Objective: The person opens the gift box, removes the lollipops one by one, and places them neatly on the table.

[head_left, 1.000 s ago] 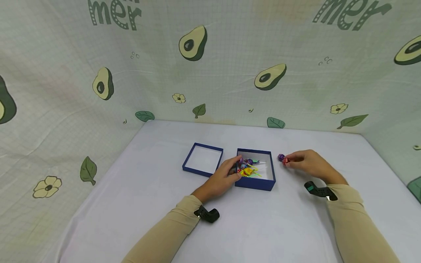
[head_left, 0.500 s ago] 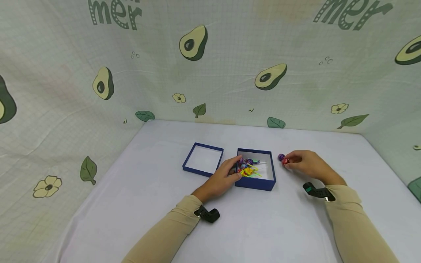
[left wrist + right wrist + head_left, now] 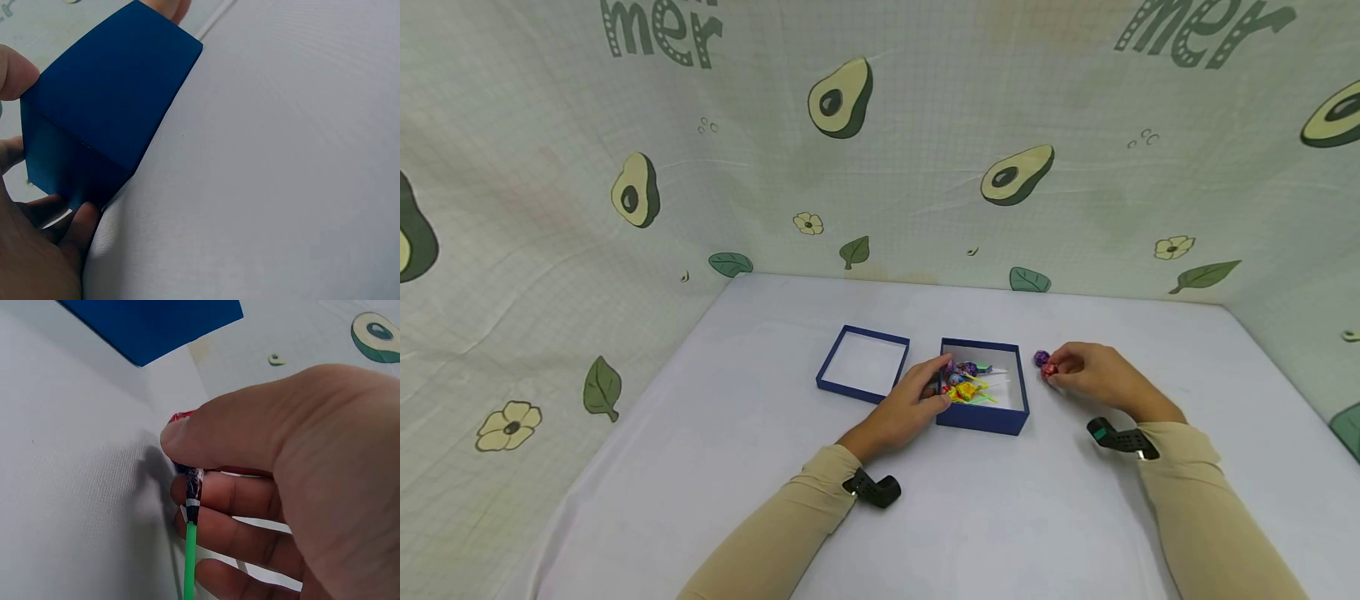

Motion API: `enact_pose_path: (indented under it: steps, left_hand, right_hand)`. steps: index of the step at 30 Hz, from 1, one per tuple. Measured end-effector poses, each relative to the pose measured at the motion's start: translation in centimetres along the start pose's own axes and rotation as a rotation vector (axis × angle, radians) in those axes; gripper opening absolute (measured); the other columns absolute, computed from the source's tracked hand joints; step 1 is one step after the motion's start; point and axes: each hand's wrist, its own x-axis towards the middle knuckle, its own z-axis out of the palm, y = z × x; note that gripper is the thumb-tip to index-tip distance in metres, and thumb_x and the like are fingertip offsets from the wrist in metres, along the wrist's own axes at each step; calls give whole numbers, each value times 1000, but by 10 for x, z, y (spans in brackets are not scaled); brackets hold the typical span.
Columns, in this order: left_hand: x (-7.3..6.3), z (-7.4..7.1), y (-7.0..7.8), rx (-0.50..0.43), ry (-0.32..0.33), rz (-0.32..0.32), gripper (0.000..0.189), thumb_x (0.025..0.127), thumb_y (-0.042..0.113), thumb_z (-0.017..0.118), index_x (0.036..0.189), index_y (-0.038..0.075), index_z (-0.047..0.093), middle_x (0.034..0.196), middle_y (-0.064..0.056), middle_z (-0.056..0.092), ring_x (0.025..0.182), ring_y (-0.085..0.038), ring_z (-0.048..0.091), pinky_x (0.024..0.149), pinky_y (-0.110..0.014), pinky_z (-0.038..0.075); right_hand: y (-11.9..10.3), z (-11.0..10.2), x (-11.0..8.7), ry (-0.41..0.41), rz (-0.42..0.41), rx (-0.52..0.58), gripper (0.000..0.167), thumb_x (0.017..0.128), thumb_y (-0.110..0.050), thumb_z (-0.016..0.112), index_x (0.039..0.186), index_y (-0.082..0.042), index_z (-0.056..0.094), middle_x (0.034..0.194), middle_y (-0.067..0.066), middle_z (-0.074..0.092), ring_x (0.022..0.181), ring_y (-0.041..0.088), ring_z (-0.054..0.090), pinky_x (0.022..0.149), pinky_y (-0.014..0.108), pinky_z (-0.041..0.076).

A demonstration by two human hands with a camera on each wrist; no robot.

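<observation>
Grips a dark blue box (image 3: 106, 87) with the left hand (image 3: 31, 250), touching a corner above the grip with one fingertip (image 3: 15, 75) and the near wall with others. Has white cloth (image 3: 269, 162) spreading right of the grip, fingers (image 3: 164, 7) partly hidden beyond the far end, and beside that end a thin white strip (image 3: 215, 20), too unclear to name.

It seems a staged work corner; the room itself is hidden. Avocado-printed cloth (image 3: 917, 125) hangs behind and beside a white table (image 3: 700, 400).
</observation>
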Motion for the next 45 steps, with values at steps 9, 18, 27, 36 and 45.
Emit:
enact_pose_path:
  steps: [9, 18, 27, 36, 45]
  left_hand:
    - [0, 0, 0, -5, -7, -4, 66, 100, 32, 51, 160, 23, 27, 161, 1, 26, 143, -14, 31, 115, -37, 33]
    - [0, 1, 0, -7, -5, -3, 65, 100, 31, 51, 160, 22, 27, 161, 2, 26, 143, -13, 31, 115, -36, 33]
    - [1, 1, -2, -5, -6, 3, 66, 99, 30, 51, 160, 21, 27, 162, 1, 26, 143, -14, 30, 115, -36, 33]
    - [1, 0, -1, -6, -7, 9, 66, 100, 30, 51, 160, 21, 27, 161, 1, 26, 143, -13, 30, 115, -35, 33]
    - [1, 0, -1, -13, -7, 16, 65, 100, 29, 51, 160, 21, 27, 161, 1, 27, 142, -12, 31, 114, -34, 34]
  right_hand:
    - [1, 5, 2, -10, 0, -43, 17, 89, -13, 71, 104, -5, 69, 91, 3, 65, 85, 22, 58, 75, 37, 49]
    - [0, 5, 2, -13, -15, -50, 18, 88, -10, 73, 104, -4, 68, 90, 4, 64, 84, 22, 58, 74, 38, 49]
    - [1, 5, 2, 8, -43, -56, 16, 86, -7, 73, 101, -3, 67, 88, 3, 66, 83, 20, 59, 74, 38, 50]
    - [3, 4, 2, 41, -51, -82, 14, 86, -5, 71, 99, -2, 68, 86, 3, 65, 81, 21, 59, 71, 38, 50]
    - [2, 4, 2, 61, -17, -95, 14, 88, -9, 71, 101, -1, 69, 87, 5, 65, 82, 22, 58, 71, 38, 49]
